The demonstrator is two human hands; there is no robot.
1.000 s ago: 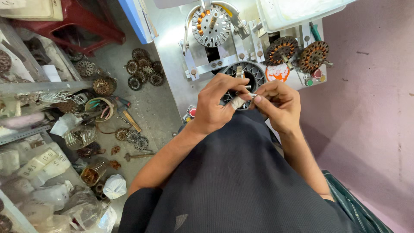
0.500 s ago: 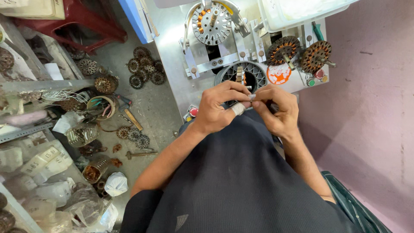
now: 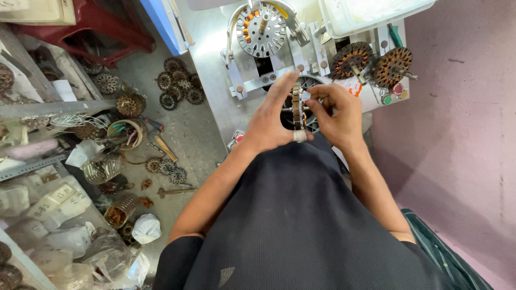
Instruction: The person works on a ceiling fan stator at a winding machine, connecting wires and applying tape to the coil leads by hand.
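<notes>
Stator core [image 3: 296,106], edge-on before the winding machine [image 3: 263,32], clasped between left hand [image 3: 267,121] fingers and pinching right hand [image 3: 337,115] fingers.

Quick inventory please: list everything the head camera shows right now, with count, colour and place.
Stator core: one, brown and metal, held edge-on between both hands, a shaft through its middle.
Winding machine: one, grey metal, on the bench ahead of the hands.
Slotted disc: one, silver with orange marks, top of the machine.
Wound stators: two, copper-brown, on the machine to the right.
Plastic tub: one, whitish, top right.
Loose stators: several, dark, on the floor left of the bench.
Hammer: one, rusty, on the floor.
Plastic bags: several, clear, lower left.
Red stool: one, top left.
Left hand: palm against the core, a taped finger.
Right hand: fingers at the core's right side.
</notes>
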